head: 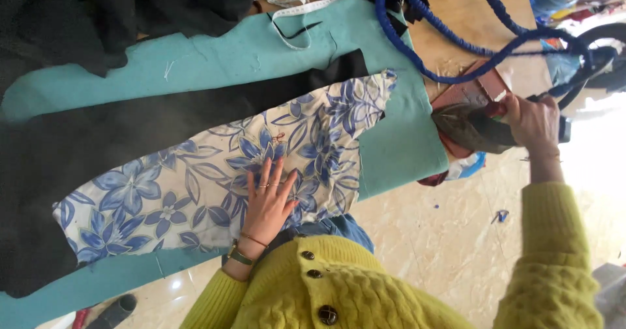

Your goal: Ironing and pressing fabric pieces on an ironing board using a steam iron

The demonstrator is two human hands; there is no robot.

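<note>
The left hand is lying flat, fingers spread wide, on the floral cloth, pressing it down and gripping nothing. The cloth, white with blue flowers and leaves, is stretching out from under the palm across the teal pad, with black fabric lying under and beside its far edge. The hand is sitting near the cloth's near edge, roughly midway along it.

The right hand is closing around the handle of the iron, holding it at the end of the pad, well apart from the left hand. The iron is sitting off the floral cloth, just past the teal pad's edge, over a reddish-brown rest. A blue cord is looping from the iron across the wooden board.

A white tape measure is lying at the far side of the pad, next to more dark fabric. The person is wearing a yellow knitted cardigan with dark buttons. Below, a pale marble-patterned floor is showing, with small scraps on it.
</note>
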